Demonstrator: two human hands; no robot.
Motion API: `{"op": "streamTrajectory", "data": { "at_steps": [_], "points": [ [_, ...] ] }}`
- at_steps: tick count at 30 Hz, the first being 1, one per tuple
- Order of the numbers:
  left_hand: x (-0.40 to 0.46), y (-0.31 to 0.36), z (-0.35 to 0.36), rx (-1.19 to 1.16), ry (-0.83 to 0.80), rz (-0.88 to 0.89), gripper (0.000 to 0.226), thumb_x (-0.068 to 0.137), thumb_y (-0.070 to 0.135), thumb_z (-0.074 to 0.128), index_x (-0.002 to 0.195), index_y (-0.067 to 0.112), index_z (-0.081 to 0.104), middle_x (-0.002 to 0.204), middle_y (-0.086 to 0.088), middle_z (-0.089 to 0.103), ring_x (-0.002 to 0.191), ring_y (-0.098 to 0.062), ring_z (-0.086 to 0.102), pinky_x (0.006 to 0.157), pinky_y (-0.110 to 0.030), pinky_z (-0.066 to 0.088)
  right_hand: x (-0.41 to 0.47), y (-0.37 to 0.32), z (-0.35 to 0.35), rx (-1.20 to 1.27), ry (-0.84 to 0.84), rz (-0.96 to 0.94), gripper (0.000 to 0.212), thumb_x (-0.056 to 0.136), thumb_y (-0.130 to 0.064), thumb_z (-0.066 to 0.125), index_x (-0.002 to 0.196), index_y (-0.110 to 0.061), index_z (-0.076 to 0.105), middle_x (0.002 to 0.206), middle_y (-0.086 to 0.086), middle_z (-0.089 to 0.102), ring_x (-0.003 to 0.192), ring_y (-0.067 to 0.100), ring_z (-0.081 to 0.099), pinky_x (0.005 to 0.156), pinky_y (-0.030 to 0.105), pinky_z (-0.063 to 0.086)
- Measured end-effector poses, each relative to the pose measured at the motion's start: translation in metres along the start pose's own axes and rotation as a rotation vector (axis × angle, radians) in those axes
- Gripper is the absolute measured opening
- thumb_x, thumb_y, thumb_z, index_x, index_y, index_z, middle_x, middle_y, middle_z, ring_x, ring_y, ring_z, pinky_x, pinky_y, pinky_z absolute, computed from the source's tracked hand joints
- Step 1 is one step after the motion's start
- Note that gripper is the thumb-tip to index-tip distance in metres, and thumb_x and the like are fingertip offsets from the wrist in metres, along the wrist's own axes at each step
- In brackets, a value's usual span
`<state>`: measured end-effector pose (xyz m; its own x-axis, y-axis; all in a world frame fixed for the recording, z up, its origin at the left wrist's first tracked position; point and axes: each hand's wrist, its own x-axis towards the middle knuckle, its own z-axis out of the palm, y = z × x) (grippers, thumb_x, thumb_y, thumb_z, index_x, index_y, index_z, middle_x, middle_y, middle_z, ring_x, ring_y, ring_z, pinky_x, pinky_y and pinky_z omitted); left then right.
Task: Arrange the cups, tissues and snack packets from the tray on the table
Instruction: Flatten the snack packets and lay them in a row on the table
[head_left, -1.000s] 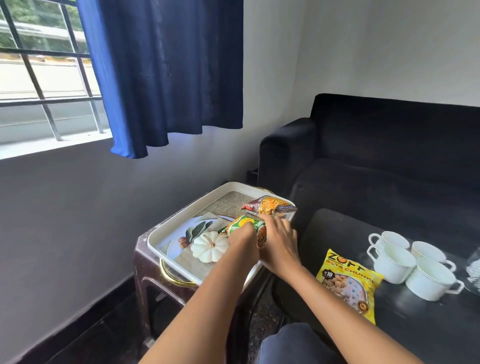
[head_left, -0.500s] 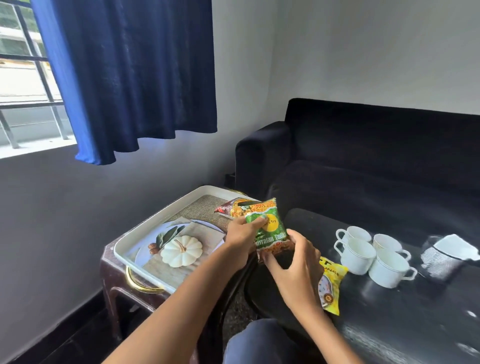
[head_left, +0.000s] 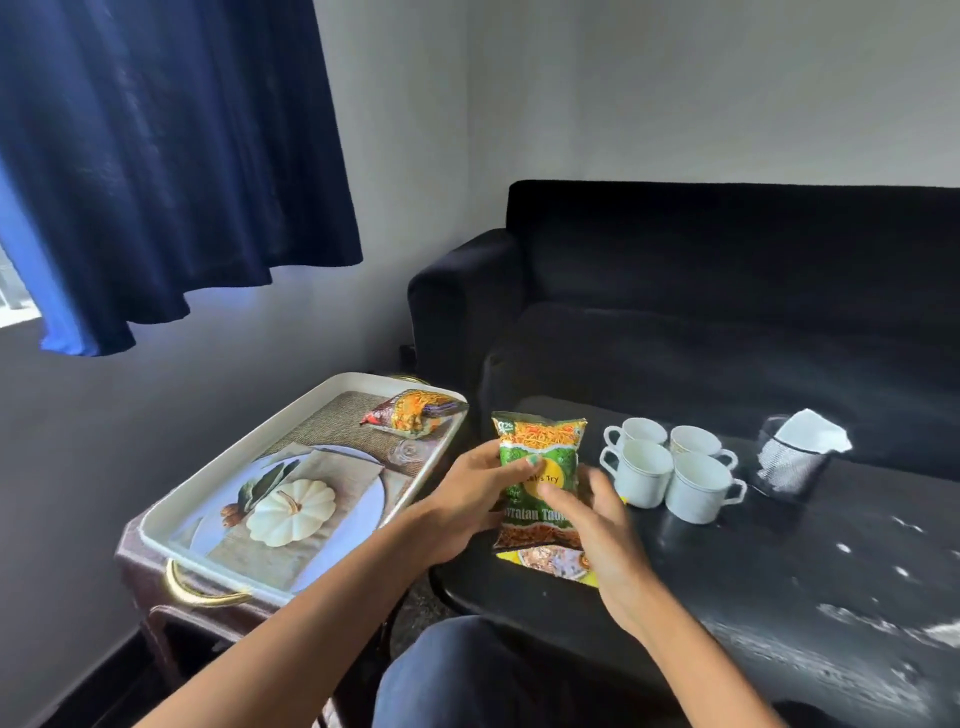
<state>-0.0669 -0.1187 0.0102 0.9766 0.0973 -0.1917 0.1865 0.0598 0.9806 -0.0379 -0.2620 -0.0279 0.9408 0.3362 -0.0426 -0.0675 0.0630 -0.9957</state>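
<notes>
Both bare forearms reach forward from the near edge, converging toward the middle. The left hand (head_left: 470, 493) grips the packet (head_left: 540, 467) from its left side, thumb across the front and fingers curled behind. The right hand (head_left: 597, 525) comes in from the right, fingers (head_left: 558, 493) lightly bent against the packet's front lower half, wrist angled inward.

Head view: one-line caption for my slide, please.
Both hands, left and right, hold the green snack packet above the black table.
</notes>
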Motion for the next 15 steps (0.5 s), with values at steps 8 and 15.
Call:
{"op": "streamTrajectory", "data": {
  "at_steps": [8, 15],
  "points": [
    [0.003, -0.021, 0.043, 0.373, -0.17, 0.072, 0.026, 0.102, 0.029, 0.041, 0.123, 0.028, 0.057, 0.114, 0.016, 0.069, 0.104, 0.007, 0.062, 0.089, -0.015, 0.05, -0.006, 0.008, -0.041, 0.027, 0.216, 0.007, 0.033, 0.08, -0.023, 0.072, 0.111, -0.023, 0.06, 0.105, -0.004, 0.07, 0.097, 0.01, 0.065, 0.076, 0.023, 0.049],
    [0.008, -0.052, 0.047, 0.999, -0.191, 0.007, 0.07, 0.094, 0.045, 0.05, 0.152, 0.019, 0.02, 0.155, 0.0, 0.031, 0.14, -0.018, 0.033, 0.114, -0.03, 0.028, -0.007, 0.027, -0.09, 0.014, 0.507, 0.203, 0.031, 0.082, -0.008, 0.068, 0.11, -0.003, 0.055, 0.106, 0.016, 0.066, 0.093, 0.029, 0.063, 0.078, 0.035, 0.049]
  ]
}}
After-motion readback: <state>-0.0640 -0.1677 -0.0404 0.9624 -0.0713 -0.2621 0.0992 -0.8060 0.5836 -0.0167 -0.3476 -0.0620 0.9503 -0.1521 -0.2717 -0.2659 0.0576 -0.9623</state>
